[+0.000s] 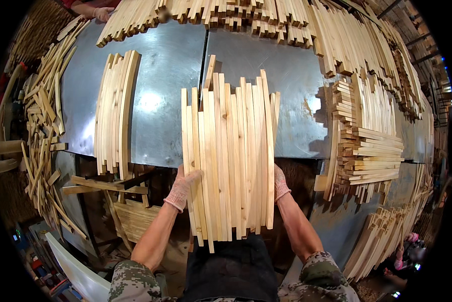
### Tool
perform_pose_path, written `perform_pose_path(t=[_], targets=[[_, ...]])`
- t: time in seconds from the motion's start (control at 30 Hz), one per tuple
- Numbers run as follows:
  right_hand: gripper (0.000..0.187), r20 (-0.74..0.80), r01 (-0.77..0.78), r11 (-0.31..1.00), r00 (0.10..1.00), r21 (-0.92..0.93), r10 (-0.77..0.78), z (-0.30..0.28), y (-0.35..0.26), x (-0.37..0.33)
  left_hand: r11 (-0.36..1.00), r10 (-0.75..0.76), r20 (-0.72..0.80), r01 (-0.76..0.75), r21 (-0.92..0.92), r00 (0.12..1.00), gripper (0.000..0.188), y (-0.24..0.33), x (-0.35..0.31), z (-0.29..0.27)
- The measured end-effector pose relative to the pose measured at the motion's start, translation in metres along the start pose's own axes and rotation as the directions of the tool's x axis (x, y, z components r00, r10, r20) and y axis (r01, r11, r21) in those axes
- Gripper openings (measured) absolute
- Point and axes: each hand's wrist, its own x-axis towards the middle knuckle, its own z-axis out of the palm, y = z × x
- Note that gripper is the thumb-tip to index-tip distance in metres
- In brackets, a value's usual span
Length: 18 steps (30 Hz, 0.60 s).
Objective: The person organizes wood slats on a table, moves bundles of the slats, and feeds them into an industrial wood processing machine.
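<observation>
A wide bundle of pale wooden strips (231, 156) lies between my two hands, its near end over my lap and its far end above the metal table (160, 60). The strips run lengthwise away from me with uneven ends. My left hand (184, 186), in a light knitted glove, grips the bundle's left side with the thumb on top. Against the right side presses my right hand (280, 182), gloved alike, its fingers mostly hidden behind the wood. A smaller group of strips (116, 110) rests on the table to the left, its near ends past the table edge.
Long rows of stacked strips (211, 12) line the far side. A crosswise stack (369, 146) stands at right, with more strips (377, 241) below it. Loose offcuts (42, 121) heap up at left. Another person's gloved hand (103, 13) shows at the far left.
</observation>
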Motion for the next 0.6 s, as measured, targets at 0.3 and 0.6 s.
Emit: perform_pose_path(t=[0.3, 0.6], targets=[[0.053, 0.046, 0.034, 0.999, 0.998, -0.032, -0.032, 0.006, -0.007, -0.019, 0.983, 0.154, 0.23, -0.173, 0.06, 0.961, 0.089, -0.005, -0.008, 0.005], [0.051, 0.105, 0.143, 0.957, 0.987, -0.254, -0.12, 0.033, -0.023, -0.07, 0.96, 0.278, 0.18, -0.279, -0.021, 0.944, 0.096, -0.013, -0.074, 0.012]])
